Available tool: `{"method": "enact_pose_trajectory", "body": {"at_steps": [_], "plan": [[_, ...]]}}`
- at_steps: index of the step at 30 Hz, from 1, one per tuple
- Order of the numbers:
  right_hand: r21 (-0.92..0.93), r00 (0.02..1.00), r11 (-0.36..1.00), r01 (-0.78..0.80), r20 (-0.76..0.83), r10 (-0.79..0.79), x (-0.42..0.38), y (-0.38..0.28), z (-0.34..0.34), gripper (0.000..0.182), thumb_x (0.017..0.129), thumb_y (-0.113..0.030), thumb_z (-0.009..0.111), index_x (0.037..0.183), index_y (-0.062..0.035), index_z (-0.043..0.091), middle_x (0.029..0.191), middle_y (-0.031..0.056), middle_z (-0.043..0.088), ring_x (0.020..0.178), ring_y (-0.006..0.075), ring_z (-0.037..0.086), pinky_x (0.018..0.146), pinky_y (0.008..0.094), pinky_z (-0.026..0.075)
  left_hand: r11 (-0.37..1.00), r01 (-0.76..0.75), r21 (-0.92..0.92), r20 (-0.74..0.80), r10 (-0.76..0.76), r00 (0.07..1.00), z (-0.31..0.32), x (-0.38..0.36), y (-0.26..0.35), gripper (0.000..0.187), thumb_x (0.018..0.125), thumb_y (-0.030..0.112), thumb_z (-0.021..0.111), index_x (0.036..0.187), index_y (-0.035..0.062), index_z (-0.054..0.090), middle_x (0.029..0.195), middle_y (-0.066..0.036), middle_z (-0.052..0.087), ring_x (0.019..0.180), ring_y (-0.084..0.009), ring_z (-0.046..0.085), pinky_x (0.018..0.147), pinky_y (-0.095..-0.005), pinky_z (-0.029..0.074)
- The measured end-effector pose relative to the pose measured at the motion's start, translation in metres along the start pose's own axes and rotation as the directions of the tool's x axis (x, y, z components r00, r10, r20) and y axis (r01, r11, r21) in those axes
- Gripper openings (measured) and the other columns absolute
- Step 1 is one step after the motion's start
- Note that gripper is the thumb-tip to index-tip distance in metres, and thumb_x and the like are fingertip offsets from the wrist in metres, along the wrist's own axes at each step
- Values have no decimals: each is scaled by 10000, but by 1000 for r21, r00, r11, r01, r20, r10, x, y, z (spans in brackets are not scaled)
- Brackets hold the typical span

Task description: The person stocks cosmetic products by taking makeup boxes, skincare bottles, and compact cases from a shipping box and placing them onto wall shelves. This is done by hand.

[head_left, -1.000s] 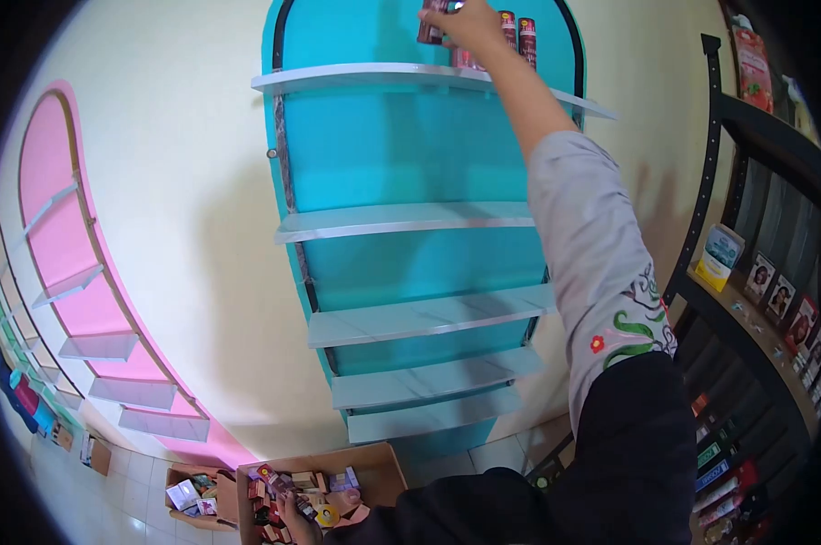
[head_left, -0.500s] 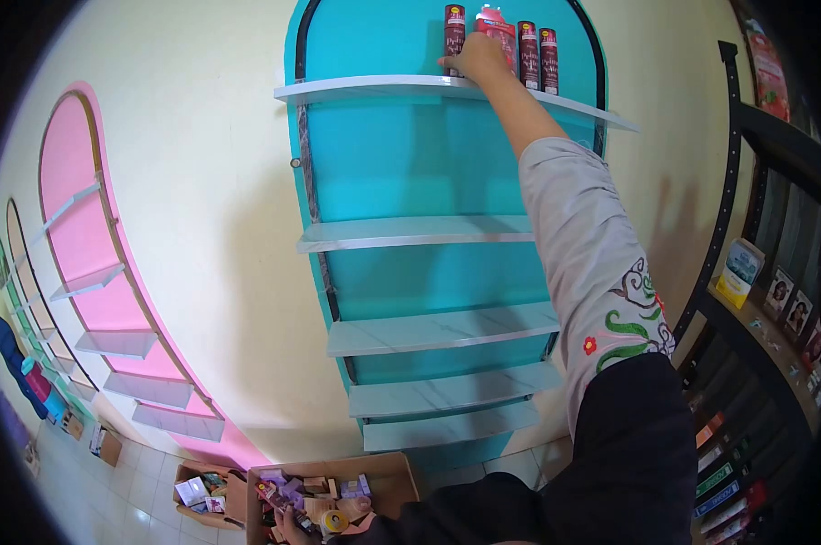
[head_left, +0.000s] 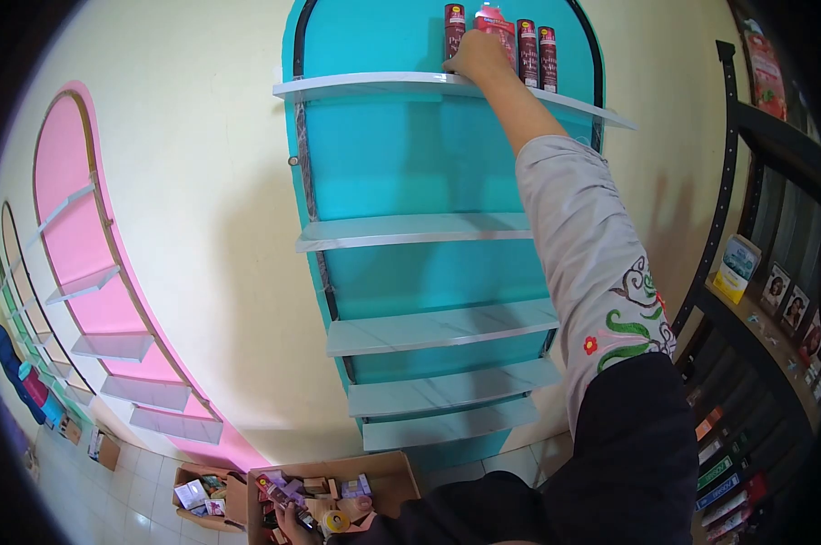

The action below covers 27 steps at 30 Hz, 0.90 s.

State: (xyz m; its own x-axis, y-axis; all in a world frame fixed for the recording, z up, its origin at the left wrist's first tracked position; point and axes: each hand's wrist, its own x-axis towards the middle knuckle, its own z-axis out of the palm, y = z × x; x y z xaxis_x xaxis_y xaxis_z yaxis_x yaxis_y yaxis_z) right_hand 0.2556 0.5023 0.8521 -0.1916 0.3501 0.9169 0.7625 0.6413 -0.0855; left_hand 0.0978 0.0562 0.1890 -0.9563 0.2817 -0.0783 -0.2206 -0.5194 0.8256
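Observation:
My right hand (head_left: pixel 479 56) is raised to the top white shelf (head_left: pixel 374 85), its fingers closed round the lower part of a dark red tube (head_left: pixel 455 27) standing there. Behind the hand is a pink and red pack (head_left: pixel 494 22), and two more dark red tubes (head_left: pixel 528 54) stand upright to its right. Low in the view, my left hand (head_left: pixel 294 525) is over the large cardboard box (head_left: pixel 394 472) of small packages, its fingers curled beside a dark slim item that I cannot make out clearly.
Lower white shelves (head_left: pixel 410 233) hang on the turquoise panel. A smaller box (head_left: pixel 236 501) of packages is on the floor at left. Pink arch shelves (head_left: pixel 147 392) are on the left wall. A black rack (head_left: pixel 765 363) with products stands at right.
The fingers of my right hand have drawn in closer round the left tube. My left hand has shifted slightly at the box. The view has moved a little.

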Motion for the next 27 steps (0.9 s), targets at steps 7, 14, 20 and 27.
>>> {"method": "enact_pose_trajectory", "body": {"at_steps": [7, 14, 20, 27], "plan": [[-14, 998, 1000, 2, -57, -3, -2, 0, 2, 380, 600, -221, 727, 916, -21, 656, 925, 197, 636, 885, 330, 621, 774, 400, 509, 956, -206, 209, 49, 201, 978, -18, 2, -10, 357, 816, 187, 541, 1149, 71, 484, 947, -52, 542, 817, -168, 558, 730, -292, 473], [-34, 991, 996, 85, -104, -88, -6, 4, -1, 463, 665, -395, 716, 846, 26, 649, 864, 178, 641, 747, 278, 635, 669, 377, 512, 997, 69, 39, 101, -73, 992, 9, -7, 20, 354, 833, 178, 515, 1163, 55, 471, 960, -45, 533, 832, -146, 544, 739, -271, 463], [623, 958, 728, 286, -207, -199, -127, -65, -53, 457, 718, -378, 712, 907, 21, 595, 668, 71, 602, 533, 128, 574, 510, 273, 466, 991, -14, -133, 330, 57, 942, 96, -4, 60, 499, 813, 59, 519, 1294, 25, 389, 888, -7, 508, 776, -87, 507, 625, -216, 448], [869, 768, 478, -125, 390, -509, -339, -116, -43, 451, 710, -237, 745, 1035, -9, 529, 838, 94, 610, 715, 143, 595, 555, 259, 497, 964, -262, -50, 652, 230, 723, 270, -24, 172, 456, 842, 85, 577, 1250, -34, 412, 1122, -84, 516, 1033, -157, 487, 904, -284, 374]]}}
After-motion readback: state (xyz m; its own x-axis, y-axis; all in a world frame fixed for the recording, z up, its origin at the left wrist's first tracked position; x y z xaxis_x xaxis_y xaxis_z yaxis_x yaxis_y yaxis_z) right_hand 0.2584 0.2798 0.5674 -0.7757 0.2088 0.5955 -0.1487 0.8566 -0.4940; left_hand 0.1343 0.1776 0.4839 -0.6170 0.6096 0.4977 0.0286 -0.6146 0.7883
